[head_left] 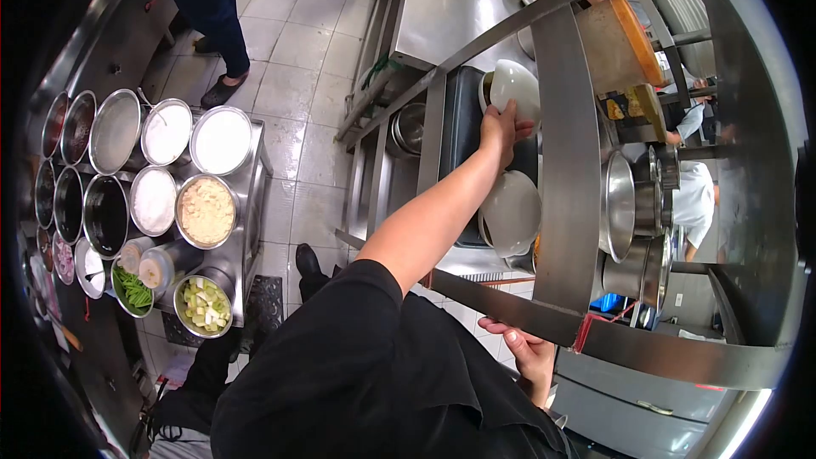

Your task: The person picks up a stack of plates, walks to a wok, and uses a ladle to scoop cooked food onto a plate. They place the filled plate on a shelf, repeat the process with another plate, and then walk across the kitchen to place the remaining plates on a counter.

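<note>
My left hand (501,131) reaches through the steel shelf frame (557,161) and grips the rim of a white bowl (517,85), which sits tilted over a dark tray (461,119). Just below that hand, a second pale bowl (513,214) lies tipped on its side and overlaps the tray's lower end. My right hand (529,355) is low beside the front rail of the frame, its fingers stretched to the left along the edge and holding nothing that shows.
On the left, a steel cart (253,204) carries several metal containers, among them chopped green vegetables (205,304) and white powder (221,140). Steel pots (646,204) stand right of the frame. A person's legs (208,17) are at upper left; a steel counter (459,0) is beyond.
</note>
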A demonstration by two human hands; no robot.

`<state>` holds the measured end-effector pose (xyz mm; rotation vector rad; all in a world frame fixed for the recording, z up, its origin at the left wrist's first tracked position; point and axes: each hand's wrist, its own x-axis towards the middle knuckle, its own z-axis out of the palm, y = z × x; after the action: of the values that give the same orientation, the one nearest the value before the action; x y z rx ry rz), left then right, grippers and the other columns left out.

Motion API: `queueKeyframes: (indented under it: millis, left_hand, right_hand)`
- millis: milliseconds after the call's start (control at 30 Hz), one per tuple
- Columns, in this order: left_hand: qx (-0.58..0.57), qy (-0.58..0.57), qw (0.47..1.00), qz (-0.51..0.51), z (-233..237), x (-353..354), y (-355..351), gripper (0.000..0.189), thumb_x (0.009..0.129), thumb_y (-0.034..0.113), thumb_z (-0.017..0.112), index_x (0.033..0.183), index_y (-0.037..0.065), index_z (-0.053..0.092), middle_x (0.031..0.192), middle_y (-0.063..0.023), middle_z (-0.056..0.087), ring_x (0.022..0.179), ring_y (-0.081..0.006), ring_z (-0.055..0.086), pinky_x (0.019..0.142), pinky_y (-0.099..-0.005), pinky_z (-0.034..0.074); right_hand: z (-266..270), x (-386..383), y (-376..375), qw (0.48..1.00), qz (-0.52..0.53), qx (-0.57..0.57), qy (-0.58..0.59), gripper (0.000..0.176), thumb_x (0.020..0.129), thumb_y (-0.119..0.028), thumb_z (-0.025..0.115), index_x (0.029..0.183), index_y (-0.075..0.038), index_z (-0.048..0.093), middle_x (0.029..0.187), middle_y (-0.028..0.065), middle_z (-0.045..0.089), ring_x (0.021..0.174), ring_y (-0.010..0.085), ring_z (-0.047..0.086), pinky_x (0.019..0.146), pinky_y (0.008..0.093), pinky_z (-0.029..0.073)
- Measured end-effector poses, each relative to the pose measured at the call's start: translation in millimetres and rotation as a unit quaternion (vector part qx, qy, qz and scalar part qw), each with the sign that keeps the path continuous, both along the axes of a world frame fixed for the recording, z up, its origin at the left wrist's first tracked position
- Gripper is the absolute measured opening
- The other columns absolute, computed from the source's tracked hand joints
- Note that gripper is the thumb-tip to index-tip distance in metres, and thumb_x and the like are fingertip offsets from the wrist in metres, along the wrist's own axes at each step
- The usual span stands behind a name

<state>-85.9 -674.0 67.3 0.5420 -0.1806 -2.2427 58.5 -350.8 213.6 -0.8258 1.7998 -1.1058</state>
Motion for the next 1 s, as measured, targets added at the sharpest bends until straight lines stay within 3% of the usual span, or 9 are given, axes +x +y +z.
queueKeyframes:
  millis: [333, 433, 533, 700, 833, 900, 1000]
  left_hand:
    - [-0.002, 0.013, 1.0, -0.013, 0.7, 20.1, 7.1, 0.042, 0.104, 0.033, 0.048, 0.122, -0.005, 0.041, 0.096, -0.0179, 0.064, 0.078, -0.0253, 0.072, 0.064, -0.0343, 0.06]
    - [-0.024, -0.012, 0.999, -0.019, 0.2, 25.5, 3.7, 0.047, 0.103, 0.036, 0.048, 0.123, -0.006, 0.042, 0.102, -0.0173, 0.062, 0.088, -0.0277, 0.07, 0.071, -0.0368, 0.061]
    - [-0.05, -0.052, 0.997, -0.025, -3.9, 25.6, 1.2, 0.045, 0.103, 0.037, 0.048, 0.118, -0.006, 0.047, 0.095, -0.0174, 0.065, 0.078, -0.0274, 0.072, 0.066, -0.0364, 0.06]
    - [-0.187, -0.253, 0.949, -0.024, -1.2, 36.0, -0.6, 0.048, 0.101, 0.042, 0.049, 0.099, -0.005, 0.056, 0.081, -0.0173, 0.068, 0.063, -0.0254, 0.071, 0.055, -0.034, 0.057]
    - [-0.215, -0.287, 0.933, 0.008, -2.4, 38.2, -1.1, 0.051, 0.099, 0.046, 0.052, 0.092, -0.004, 0.059, 0.069, -0.0165, 0.068, 0.054, -0.0262, 0.069, 0.052, -0.0364, 0.054]
    - [-0.287, -0.354, 0.89, 0.006, -1.2, 43.9, -2.5, 0.052, 0.098, 0.048, 0.051, 0.092, -0.003, 0.06, 0.066, -0.0151, 0.067, 0.051, -0.0262, 0.067, 0.053, -0.0369, 0.053]
    - [-0.257, -0.326, 0.909, -0.021, 0.0, 47.3, -3.6, 0.053, 0.098, 0.049, 0.051, 0.092, -0.002, 0.06, 0.064, -0.0129, 0.066, 0.049, -0.0255, 0.065, 0.054, -0.0377, 0.053]
  right_hand:
    - [-2.0, -5.3, 1.8, 1.0, 0.01, 0.002, -0.01, 0.024, 0.094, -0.015, 0.065, 0.106, 0.005, 0.071, 0.106, 0.0186, 0.071, 0.106, 0.0285, 0.066, 0.098, 0.0411, 0.05]
    - [-1.7, -4.4, 1.0, 1.0, 0.012, -0.004, -0.013, 0.025, 0.094, -0.016, 0.065, 0.106, 0.005, 0.071, 0.106, 0.0182, 0.072, 0.106, 0.0282, 0.066, 0.098, 0.0406, 0.05]
    - [-1.5, -3.9, 2.4, 1.0, 0.008, 0.004, -0.001, 0.027, 0.095, -0.019, 0.064, 0.106, 0.005, 0.071, 0.106, 0.0182, 0.072, 0.106, 0.0282, 0.066, 0.099, 0.0405, 0.049]
    - [-2.9, -4.8, 2.8, 1.0, 0.019, 0.002, 0.012, 0.029, 0.095, -0.02, 0.063, 0.106, 0.006, 0.071, 0.107, 0.0183, 0.071, 0.107, 0.0283, 0.065, 0.099, 0.0409, 0.048]
    - [-3.8, -6.0, 4.5, 1.0, 0.019, 0.003, 0.004, 0.029, 0.095, -0.02, 0.063, 0.107, 0.005, 0.071, 0.108, 0.0185, 0.071, 0.107, 0.0284, 0.065, 0.099, 0.0411, 0.048]
    - [-4.3, -7.1, 4.3, 1.0, 0.02, 0.001, -0.003, 0.028, 0.095, -0.019, 0.063, 0.107, 0.006, 0.071, 0.108, 0.0187, 0.071, 0.107, 0.0286, 0.065, 0.099, 0.0414, 0.048]
    - [-4.1, -8.5, 2.6, 1.0, 0.024, -0.004, -0.014, 0.027, 0.094, -0.018, 0.064, 0.106, 0.006, 0.071, 0.107, 0.019, 0.071, 0.107, 0.0292, 0.065, 0.099, 0.0424, 0.049]
